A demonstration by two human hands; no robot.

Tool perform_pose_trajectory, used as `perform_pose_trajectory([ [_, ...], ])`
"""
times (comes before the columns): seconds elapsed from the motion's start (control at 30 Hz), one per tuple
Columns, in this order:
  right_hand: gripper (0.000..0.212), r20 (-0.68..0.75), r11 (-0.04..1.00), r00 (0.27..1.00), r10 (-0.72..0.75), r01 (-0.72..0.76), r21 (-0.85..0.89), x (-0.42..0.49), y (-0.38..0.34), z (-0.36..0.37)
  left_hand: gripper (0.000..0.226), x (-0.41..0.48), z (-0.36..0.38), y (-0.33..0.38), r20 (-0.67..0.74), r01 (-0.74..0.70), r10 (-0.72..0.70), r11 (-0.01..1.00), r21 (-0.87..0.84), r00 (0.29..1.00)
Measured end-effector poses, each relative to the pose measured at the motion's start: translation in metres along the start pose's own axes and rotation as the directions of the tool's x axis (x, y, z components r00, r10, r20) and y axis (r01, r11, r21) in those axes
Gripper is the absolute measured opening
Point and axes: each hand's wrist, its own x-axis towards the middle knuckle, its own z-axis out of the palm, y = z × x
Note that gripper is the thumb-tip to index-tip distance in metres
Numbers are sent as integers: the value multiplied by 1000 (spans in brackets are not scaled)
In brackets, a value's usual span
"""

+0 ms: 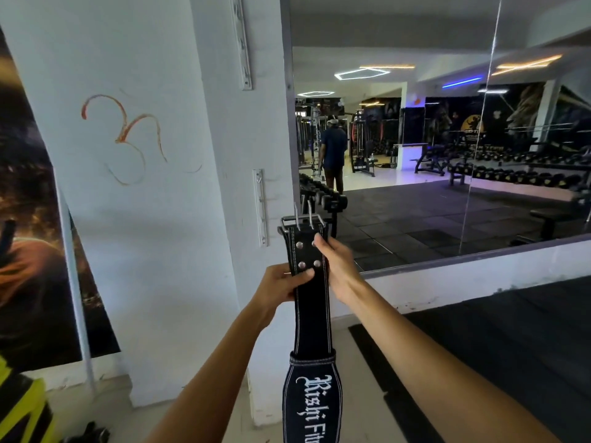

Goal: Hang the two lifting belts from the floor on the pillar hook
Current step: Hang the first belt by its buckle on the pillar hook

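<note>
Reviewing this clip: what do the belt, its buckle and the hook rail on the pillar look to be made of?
Belt: probably black leather or a leather-like material, matte, with white edge stitching and metal rivets. Buckle: bright steel-like metal, shiny, with two prongs. Hook rail: looks like white-painted metal, though plastic cannot be ruled out. The left hand grips the belt; the right hand steadies it.

White pillar [144, 219], wall mirror [447, 139], black floor mats [511, 346]

The belt [311, 314] runs off the bottom edge, its white lettering cut short. The left hand [281, 282] has its fingers hidden behind the belt. Hooks on the rack [261, 207] are too small to count.
</note>
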Motion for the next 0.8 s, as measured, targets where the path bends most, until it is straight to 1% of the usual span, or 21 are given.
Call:
perform_pose_trajectory([
  [0.03,32,-1,1000,1000,1,-1,1,-1,0,-2,25,1,0,6,-20,-20,20,999,-28,1000],
  [0.13,35,-16,1000,1000,-20,20,19,-6,2,-1,22,13,-4,32,-141,-125,108,985,-118,984],
  [0.17,36,-36,999,999,-28,29,44,-4,1,1,18,16,-5,36,-141,-150,132,981,-127,981],
  [0.2,36,-52,997,998,-43,46,58,-1,-2,2,16,15,-6,32,-121,-162,148,979,-122,982],
  [0.23,32,-69,996,996,-62,66,58,2,-6,4,18,13,-7,21,-85,-147,139,985,-95,987],
  [0.3,14,-81,993,992,-95,100,63,9,-13,5,23,0,-8,-8,59,-25,23,999,30,998],
  [0.33,11,-71,992,992,-109,113,63,10,-17,5,25,-6,-9,-17,139,28,-44,993,110,989],
  [0.37,11,-60,991,991,-116,120,58,10,-20,3,24,-8,-10,-21,175,44,-69,989,141,982],
  [0.4,12,-31,990,991,-129,131,59,10,-23,3,21,-6,-11,-19,157,24,-41,994,106,987],
  [0.47,14,48,987,986,-158,157,27,7,-22,3,14,2,-10,-3,49,-69,68,998,6,996],
  [0.53,25,114,978,977,-180,191,-89,1,-13,0,15,7,-5,11,-37,-148,146,985,-85,989],
  [0.57,26,148,970,971,-185,204,-129,-5,-6,-4,18,8,-4,15,-77,-184,175,975,-127,981],
  [0.63,25,255,961,958,-131,186,-206,-18,12,-18,21,8,-4,20,-148,-234,210,958,-168,967],
  [0.67,26,305,956,950,-65,147,-254,-24,18,-26,21,9,-8,21,-162,-243,216,955,-170,963],
  [0.73,31,332,940,942,50,68,-334,-28,18,-35,20,9,-14,21,-132,-224,205,963,-152,970],
  [0.8,44,268,957,963,23,57,-286,-19,0,-29,19,7,-14,17,-81,-181,172,976,-125,982],
])
